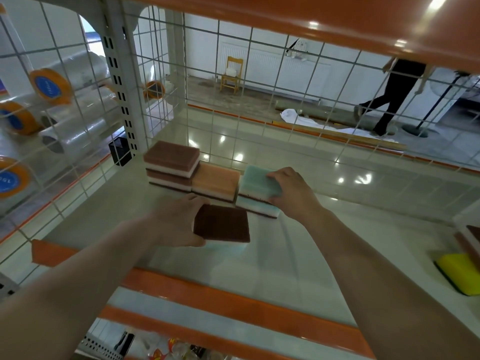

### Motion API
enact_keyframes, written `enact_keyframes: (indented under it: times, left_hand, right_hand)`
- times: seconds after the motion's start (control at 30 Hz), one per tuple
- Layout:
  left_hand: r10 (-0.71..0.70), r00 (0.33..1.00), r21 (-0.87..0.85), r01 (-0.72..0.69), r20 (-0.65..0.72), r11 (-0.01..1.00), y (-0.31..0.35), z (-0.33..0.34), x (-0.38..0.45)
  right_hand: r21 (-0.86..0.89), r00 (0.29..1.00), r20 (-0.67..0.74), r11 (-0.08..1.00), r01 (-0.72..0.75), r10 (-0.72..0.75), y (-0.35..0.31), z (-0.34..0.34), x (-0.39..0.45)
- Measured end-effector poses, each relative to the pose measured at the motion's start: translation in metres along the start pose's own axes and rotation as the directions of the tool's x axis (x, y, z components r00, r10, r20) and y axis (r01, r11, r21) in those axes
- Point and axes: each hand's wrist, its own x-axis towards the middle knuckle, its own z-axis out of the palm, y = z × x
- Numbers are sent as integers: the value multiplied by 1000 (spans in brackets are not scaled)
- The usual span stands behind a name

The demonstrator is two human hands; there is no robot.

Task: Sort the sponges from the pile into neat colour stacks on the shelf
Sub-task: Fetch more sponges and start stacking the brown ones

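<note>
- The cream shelf (117, 224) lies open just ahead of the left hand (176, 222) and to the right of the right hand (293, 193); its orange front lip (233, 292) runs beneath both forearms.
- A white wire grid (259, 81) closes the back beyond the hands and the left side beside the left forearm; an orange upper shelf (337, 19) hangs overhead.
- Just beyond the left hand's fingertips stand three stacks in a row, touching side to side: a pink-brown sponge stack (171, 165) farthest left, two high, a peach sponge (215, 181) in the middle, and a teal sponge stack (257, 203) under the right hand.
- The left hand grips a sponge with its dark brown scouring face (222, 223) upward, thumb on the near edge, fingers on the far left edge; a pale teal layer shows beneath it. It hovers above the shelf, just in front of the peach sponge.
- The right hand holds the top teal sponge (257, 180), fingers curled over its right end, on or just above the lower teal one; I cannot tell which.
- Both forearms reach forward, converging toward the stacks.
- Well off to the right of the right forearm lie a yellow sponge (459, 271) and, behind it, part of a brown-and-white sponge (470, 242) at the frame edge.
</note>
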Motion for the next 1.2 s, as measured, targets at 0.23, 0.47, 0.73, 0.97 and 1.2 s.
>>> enact_keyframes:
  times: [0.23,0.47,0.73,0.97,1.2]
  left_hand:
    - [0,1000,-51,0,-7,999,-4,-1,2]
    - [5,1000,-62,-5,-3,998,-7,-1,3]
    - [7,1000,-66,-7,-7,998,-3,-2,3]
    - [-1,999,-16,1,-42,1000,7,-5,-3]
    - [-21,997,-60,16,-79,998,15,-1,-2]
  right_hand:
    - [-11,1000,5,1000,-3,3,-4,0,10]
    - [-11,1000,9,1000,4,-4,-3,1,13]
    - [-23,999,33,1000,17,-16,-5,-1,10]
    - [-29,999,37,999,31,-30,-6,-7,-4]
    - [-20,998,28,998,53,-52,-5,-15,-29]
